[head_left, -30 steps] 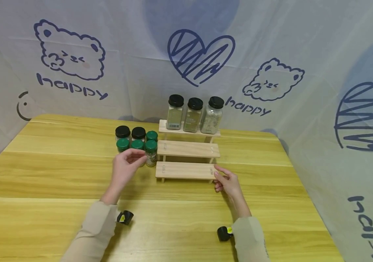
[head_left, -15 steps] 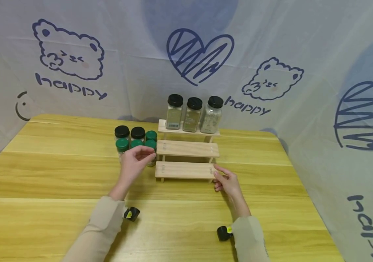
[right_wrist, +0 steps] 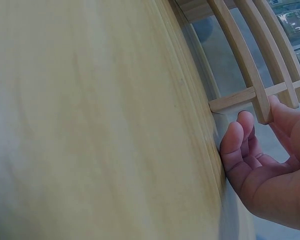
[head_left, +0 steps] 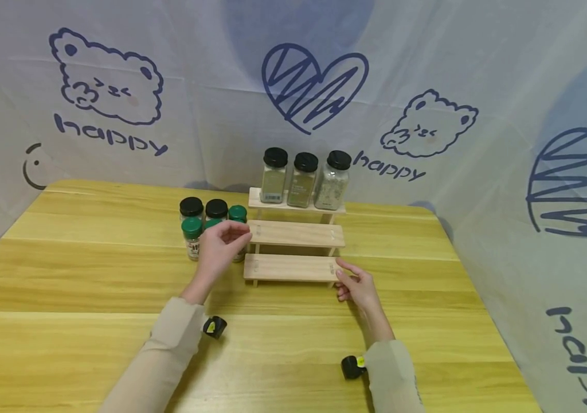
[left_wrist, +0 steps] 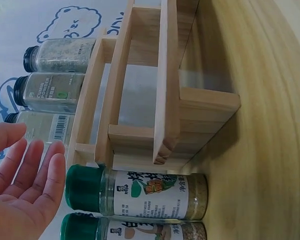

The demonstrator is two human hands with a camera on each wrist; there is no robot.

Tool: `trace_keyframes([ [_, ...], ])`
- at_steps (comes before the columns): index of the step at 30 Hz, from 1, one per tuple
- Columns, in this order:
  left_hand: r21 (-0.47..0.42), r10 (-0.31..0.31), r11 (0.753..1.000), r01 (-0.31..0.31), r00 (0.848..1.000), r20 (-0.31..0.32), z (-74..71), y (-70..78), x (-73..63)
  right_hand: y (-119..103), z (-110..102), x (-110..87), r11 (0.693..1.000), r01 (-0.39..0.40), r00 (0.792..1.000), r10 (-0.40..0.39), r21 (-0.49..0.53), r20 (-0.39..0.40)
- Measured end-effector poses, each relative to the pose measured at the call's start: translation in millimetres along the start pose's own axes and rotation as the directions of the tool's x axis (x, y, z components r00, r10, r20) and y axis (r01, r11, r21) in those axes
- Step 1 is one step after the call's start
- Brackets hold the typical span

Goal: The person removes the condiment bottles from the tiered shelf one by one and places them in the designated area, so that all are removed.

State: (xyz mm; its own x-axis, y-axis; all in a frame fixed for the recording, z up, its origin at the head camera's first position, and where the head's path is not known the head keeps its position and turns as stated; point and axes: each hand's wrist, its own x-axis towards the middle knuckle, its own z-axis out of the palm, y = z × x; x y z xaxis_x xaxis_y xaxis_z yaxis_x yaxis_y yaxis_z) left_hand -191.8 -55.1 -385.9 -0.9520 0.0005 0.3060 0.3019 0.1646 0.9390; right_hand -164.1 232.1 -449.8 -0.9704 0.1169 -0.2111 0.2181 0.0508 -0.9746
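A three-tier wooden spice rack [head_left: 296, 268] stands on the table. Three black-capped spice jars [head_left: 301, 180] sit on its top tier; the left wrist view shows cumin powder on the label of one jar [left_wrist: 52, 92]. Left of the rack is a group of smaller jars, including a green-capped spice jar [head_left: 192, 241]. My left hand [head_left: 218, 249] is over these jars by the middle tier, fingers loosely bent and holding nothing, hiding part of the group. With thumb and forefinger, my right hand [head_left: 359, 287] grips the right end of the lowest tier; its other fingers are curled below.
The wooden table [head_left: 283, 350] extends in front of and to both sides of the rack. Behind it hangs a pale cloth [head_left: 211, 80] with bear and heart drawings. A small black camera [head_left: 215, 327] is worn at the left wrist and another black camera [head_left: 352, 367] at the right.
My left hand has shifted rightward and slightly away from me, from the front of the green-capped jars to the rack's left end. My right hand stays at the lowest tier.
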Motion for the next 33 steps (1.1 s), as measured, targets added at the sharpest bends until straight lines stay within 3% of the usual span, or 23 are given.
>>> trace_keyframes([
  [9,0.015,0.014,1.000,-0.014,0.999,-0.029,2.0,4.5,10.8,-1,0,-0.4,1.000,-0.003,1.000,0.003,-0.003,-0.002],
  [17,0.010,-0.011,1.000,0.011,1.000,-0.025,1.2,9.8,19.4,-1,1,-0.8,1.000,0.000,1.000,0.000,0.004,-0.004],
  [33,0.031,0.001,1.000,0.001,0.999,-0.052,6.7,7.7,36.0,-1,1,-1.0,1.000,0.006,1.000,-0.006,-0.003,-0.006],
])
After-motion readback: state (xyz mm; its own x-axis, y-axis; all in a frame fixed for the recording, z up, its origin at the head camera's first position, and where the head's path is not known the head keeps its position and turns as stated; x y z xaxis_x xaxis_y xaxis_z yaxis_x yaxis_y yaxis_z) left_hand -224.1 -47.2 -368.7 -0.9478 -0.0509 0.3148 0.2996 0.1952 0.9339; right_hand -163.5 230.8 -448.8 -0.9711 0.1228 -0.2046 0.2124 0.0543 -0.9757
